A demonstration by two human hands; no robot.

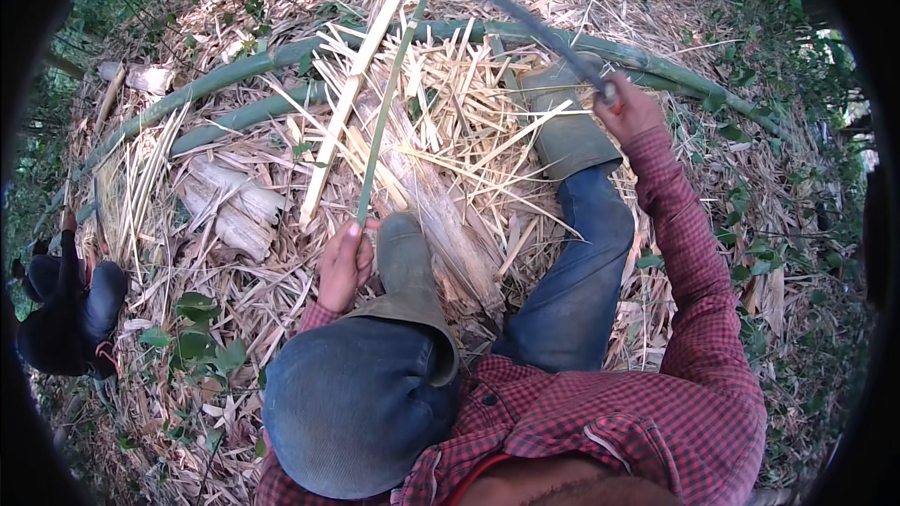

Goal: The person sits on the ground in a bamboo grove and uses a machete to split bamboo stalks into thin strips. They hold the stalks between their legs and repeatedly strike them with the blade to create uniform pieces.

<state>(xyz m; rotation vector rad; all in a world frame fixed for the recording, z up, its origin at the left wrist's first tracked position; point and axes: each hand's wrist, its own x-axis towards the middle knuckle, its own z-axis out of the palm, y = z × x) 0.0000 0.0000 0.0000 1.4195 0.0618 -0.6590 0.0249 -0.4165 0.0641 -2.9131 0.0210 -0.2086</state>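
Observation:
My left hand [345,260], beside the toe of my left rubber boot [403,248], is closed round the near end of a narrow green bamboo strip [387,98]. The strip stretches away from me over a heap of pale split bamboo [469,94]. Out to the right, my right hand [633,112] grips the handle of a long machete [527,21]. Its dark blade slants up and leftward to the far end of the strip; whether they touch I cannot tell. My right boot [567,122] stands below the blade.
A long green bamboo pole [262,58] arcs across the far side, with a shorter green piece [248,117] nearer. Weathered wood chunks [234,206] lie at left, and a worn log [441,215] between my legs. Another person [70,305] crouches at far left. Dry husks cover the ground.

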